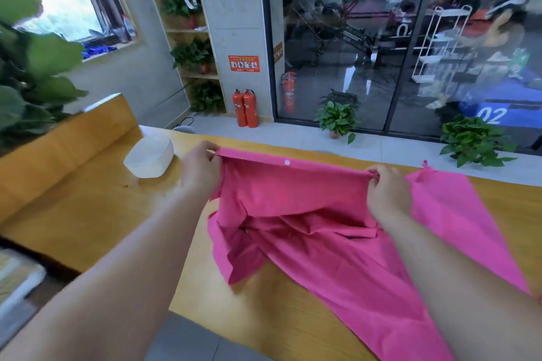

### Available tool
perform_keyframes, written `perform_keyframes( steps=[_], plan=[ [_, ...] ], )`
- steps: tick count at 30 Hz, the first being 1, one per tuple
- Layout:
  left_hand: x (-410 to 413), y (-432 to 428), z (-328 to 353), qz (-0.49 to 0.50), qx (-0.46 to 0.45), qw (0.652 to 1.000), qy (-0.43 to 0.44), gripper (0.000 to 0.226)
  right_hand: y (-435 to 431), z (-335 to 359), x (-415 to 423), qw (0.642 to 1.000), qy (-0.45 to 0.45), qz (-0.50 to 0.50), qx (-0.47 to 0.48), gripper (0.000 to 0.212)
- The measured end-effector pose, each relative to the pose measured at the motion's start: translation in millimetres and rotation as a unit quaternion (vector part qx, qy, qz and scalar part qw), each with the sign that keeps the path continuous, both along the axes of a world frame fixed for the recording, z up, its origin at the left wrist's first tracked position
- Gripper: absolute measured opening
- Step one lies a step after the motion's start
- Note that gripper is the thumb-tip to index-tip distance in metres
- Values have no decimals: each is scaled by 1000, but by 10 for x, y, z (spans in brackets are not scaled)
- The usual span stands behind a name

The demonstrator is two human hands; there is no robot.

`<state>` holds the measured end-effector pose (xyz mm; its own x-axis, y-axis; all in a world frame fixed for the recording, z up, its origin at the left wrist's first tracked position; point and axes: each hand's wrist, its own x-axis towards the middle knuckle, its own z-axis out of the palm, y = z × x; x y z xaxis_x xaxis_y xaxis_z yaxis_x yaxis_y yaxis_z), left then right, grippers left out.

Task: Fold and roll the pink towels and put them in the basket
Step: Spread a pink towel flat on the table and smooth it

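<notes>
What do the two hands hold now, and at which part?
Both hold the pink towel by its raised top edge: left hand at one end, right hand at the other.

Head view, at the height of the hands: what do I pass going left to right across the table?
white basket → left hand → pink towel, its top edge stretched between the hands → right hand

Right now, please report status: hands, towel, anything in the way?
Left hand and right hand both pinching pink towel top edge. Towel unfolded, lower part crumpled on table. White basket stands left; nothing between.
</notes>
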<state>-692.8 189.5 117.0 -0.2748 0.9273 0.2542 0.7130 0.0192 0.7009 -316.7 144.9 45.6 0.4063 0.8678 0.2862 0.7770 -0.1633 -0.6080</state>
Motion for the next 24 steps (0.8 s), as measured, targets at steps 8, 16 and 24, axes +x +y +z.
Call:
perform_keyframes(
  steps=[8,16,24],
  plan=[
    [-166,-38,742,-56,94,969,221,7,105,175,-289,995,88,-36,14,29],
    [-779,-453,-747,-15,-119,961,248,18,-269,-515,-520,991,-70,-24,-115,17],
    [-1484,435,-726,39,-99,943,316,19,605,-255,-1120,987,-111,-66,-99,26]
  ],
)
